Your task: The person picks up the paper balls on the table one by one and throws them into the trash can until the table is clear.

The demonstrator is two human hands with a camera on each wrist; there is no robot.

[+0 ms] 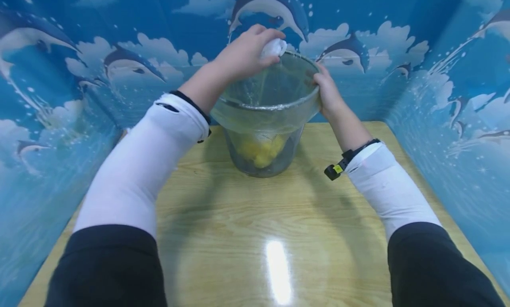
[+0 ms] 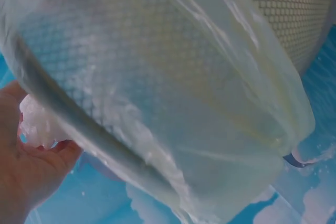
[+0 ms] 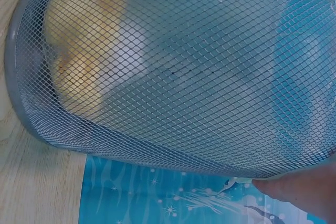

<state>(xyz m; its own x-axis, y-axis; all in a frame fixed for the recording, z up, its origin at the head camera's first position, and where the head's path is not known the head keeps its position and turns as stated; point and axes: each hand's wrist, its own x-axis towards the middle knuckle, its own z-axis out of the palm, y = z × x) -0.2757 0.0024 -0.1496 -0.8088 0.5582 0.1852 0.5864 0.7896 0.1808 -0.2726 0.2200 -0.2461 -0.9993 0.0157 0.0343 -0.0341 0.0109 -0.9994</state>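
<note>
A grey mesh wastebasket (image 1: 236,153), lined with a translucent plastic bag (image 1: 264,120), stands on the table's far part. The bag folds down over the outside of the rim. My left hand (image 1: 244,52) holds a crumpled white wad (image 1: 273,48) at the rim's left side; the wad also shows in the left wrist view, partly behind the fingers. My right hand (image 1: 330,92) grips the rim at the right, with some fingers seen dimly through the bag. Yellow crumpled items (image 3: 84,45) lie at the basket's bottom, visible through the mesh; their kind is unclear.
The wood-grain table (image 1: 239,218) reaches toward me, with a bright light reflection on it. Blue dolphin-print walls (image 1: 139,63) enclose the back and both sides, close behind the wastebasket.
</note>
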